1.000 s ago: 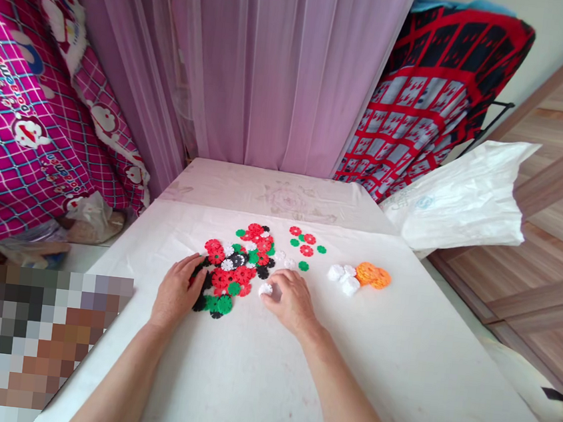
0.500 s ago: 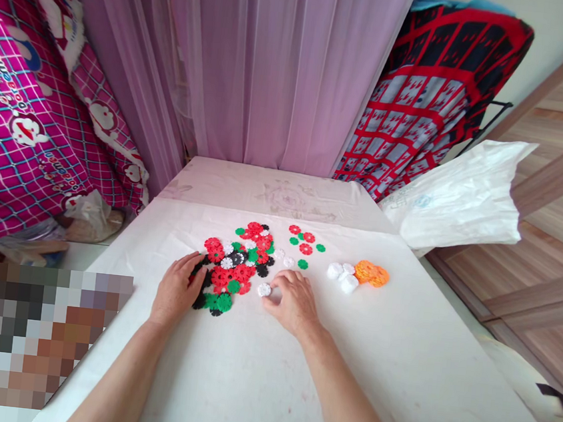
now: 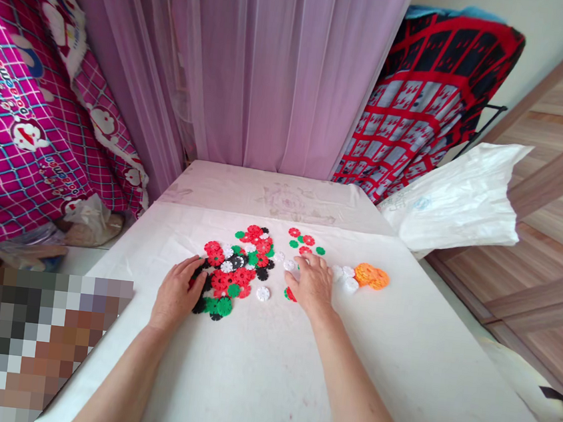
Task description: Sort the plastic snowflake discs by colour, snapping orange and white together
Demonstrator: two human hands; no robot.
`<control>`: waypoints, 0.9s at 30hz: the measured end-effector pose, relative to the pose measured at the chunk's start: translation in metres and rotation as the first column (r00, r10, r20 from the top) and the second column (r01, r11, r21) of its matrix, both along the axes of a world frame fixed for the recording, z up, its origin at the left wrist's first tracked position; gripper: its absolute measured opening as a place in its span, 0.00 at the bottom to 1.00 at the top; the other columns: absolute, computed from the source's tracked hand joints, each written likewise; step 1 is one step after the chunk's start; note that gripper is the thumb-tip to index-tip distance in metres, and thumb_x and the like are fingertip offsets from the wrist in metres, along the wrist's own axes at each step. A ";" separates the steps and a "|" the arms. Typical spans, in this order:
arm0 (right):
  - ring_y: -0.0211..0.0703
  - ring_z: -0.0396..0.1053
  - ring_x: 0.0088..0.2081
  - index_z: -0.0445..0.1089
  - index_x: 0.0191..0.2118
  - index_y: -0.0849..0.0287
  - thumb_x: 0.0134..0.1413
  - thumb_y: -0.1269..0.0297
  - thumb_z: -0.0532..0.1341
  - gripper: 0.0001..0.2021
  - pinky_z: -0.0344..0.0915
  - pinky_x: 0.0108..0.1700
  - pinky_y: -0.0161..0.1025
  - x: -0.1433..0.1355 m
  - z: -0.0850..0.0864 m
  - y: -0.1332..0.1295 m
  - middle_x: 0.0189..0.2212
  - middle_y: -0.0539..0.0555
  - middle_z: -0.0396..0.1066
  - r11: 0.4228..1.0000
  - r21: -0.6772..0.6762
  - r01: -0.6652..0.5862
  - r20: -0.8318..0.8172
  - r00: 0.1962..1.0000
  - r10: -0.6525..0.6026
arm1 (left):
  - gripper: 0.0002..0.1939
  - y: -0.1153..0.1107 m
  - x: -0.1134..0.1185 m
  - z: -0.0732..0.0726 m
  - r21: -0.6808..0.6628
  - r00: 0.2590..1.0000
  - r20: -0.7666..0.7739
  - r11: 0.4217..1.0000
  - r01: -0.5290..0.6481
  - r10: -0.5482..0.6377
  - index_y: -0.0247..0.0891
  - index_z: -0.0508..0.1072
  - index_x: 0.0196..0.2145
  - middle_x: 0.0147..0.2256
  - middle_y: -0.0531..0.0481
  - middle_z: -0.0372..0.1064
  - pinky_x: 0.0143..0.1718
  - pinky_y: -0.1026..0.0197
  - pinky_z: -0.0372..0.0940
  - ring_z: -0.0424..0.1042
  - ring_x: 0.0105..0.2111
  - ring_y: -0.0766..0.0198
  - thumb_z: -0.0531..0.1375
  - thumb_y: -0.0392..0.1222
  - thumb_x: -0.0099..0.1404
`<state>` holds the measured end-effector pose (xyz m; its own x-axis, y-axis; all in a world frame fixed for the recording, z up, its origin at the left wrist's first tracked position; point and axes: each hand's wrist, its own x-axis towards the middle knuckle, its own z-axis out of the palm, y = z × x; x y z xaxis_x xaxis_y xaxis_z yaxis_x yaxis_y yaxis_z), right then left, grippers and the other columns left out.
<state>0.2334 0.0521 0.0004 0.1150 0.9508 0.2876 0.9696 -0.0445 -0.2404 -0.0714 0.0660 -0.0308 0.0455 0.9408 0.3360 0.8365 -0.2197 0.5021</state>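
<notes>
A mixed heap of red, green, black and white notched plastic discs (image 3: pixel 224 277) lies on the white table. My left hand (image 3: pixel 178 294) rests at the heap's left edge, thumb and fingers apart around some black and red pieces. Just right of the heap sits a white disc (image 3: pixel 263 293), untouched. My right hand (image 3: pixel 314 287) is farther right, its fingers reaching toward a white disc (image 3: pixel 289 265) and a few others that it partly covers. Its thumb stands away from the fingers. Beneath this hand a red disc (image 3: pixel 291 295) with a green one peeks out.
Small red and green discs (image 3: pixel 308 241) lie scattered beyond my right hand. To the right are white discs (image 3: pixel 351 285) and an orange disc pile (image 3: pixel 372 276). A white plastic bag (image 3: pixel 459 196) hangs at the table's right edge. Purple curtains (image 3: pixel 296 71) stand behind.
My right hand has let go of the white disc and moved right. A red and a green disc now show under it. My left hand has hardly moved.
</notes>
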 end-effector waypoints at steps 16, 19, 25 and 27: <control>0.56 0.64 0.53 0.76 0.46 0.55 0.56 0.57 0.64 0.14 0.60 0.50 0.48 -0.009 0.001 0.020 0.50 0.60 0.72 0.989 -0.149 0.018 0.017 1.000 -0.015 | 0.23 0.001 0.000 -0.001 0.010 1.000 0.002 1.000 0.003 -0.003 0.40 0.75 0.52 0.56 0.43 0.72 0.59 0.46 0.65 0.70 0.55 0.51 0.51 0.52 0.68; 0.55 0.65 0.52 0.77 0.44 0.54 0.57 0.58 0.63 0.11 0.60 0.49 0.47 -0.015 0.003 0.023 0.47 0.59 0.73 0.985 -0.171 0.015 0.015 1.000 -0.012 | 0.22 0.001 0.000 0.000 0.020 1.000 0.004 1.000 0.004 -0.004 0.42 0.75 0.51 0.55 0.44 0.73 0.58 0.46 0.66 0.71 0.55 0.51 0.52 0.52 0.68; 0.52 0.68 0.47 0.77 0.40 0.58 0.56 0.62 0.62 0.09 0.61 0.46 0.44 -0.018 -0.001 0.022 0.43 0.61 0.75 0.989 -0.148 0.030 0.058 0.998 -0.022 | 0.21 0.001 0.000 0.000 0.029 1.000 0.005 1.000 0.009 -0.009 0.42 0.76 0.51 0.55 0.44 0.73 0.58 0.47 0.66 0.71 0.55 0.52 0.52 0.51 0.67; 0.50 0.69 0.46 0.76 0.39 0.56 0.57 0.62 0.62 0.08 0.62 0.47 0.43 -0.016 -0.006 0.012 0.42 0.59 0.76 0.997 -0.078 -0.002 -0.005 1.000 0.001 | 0.21 0.001 0.000 0.000 0.021 1.000 0.002 1.000 0.012 -0.012 0.42 0.76 0.50 0.55 0.44 0.73 0.58 0.47 0.66 0.71 0.55 0.51 0.52 0.51 0.67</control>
